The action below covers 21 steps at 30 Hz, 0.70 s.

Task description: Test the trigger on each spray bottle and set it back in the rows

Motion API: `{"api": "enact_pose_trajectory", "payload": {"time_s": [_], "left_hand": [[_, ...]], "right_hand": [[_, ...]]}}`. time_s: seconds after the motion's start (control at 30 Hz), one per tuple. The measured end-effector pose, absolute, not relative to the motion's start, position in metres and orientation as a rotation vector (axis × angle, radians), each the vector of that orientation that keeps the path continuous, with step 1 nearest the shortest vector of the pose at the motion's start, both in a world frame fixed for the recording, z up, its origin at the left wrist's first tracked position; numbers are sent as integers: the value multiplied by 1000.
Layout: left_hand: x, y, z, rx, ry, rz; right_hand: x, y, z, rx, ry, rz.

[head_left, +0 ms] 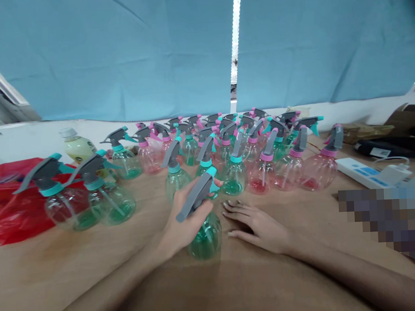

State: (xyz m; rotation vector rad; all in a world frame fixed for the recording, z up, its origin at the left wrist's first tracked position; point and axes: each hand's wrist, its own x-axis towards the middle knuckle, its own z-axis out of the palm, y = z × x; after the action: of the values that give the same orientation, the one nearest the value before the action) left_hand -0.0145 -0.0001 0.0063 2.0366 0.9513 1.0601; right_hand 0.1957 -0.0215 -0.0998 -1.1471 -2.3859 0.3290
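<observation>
My left hand (189, 216) is wrapped round the neck of a spray bottle (205, 242) with a grey and teal trigger head and a clear green body holding some green liquid. The fingers hide its collar. Close by on the right, my right hand (256, 222) rests on the wooden table (268, 286), fingers spread, holding nothing. Just beyond both hands stand more spray bottles, among them a green one (234, 179) and a pink one (261, 176) with a little red liquid inside.
Several green and pink spray bottles crowd toward the blue-covered wall (175, 56). Two green spray bottles (111, 203) stand at left, by a red plastic bag (17, 205) and a pale yellow bottle (78, 147). A white power strip (362, 172) lies at right.
</observation>
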Motion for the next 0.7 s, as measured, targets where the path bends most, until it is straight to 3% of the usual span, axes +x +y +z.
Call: {"api": "enact_pose_trajectory", "payload": {"time_s": [0.7], "left_hand": [[-19,2,7,2092,891,1051]], "right_hand": [[201,-23,-104,-1190,-2357,347]]}}
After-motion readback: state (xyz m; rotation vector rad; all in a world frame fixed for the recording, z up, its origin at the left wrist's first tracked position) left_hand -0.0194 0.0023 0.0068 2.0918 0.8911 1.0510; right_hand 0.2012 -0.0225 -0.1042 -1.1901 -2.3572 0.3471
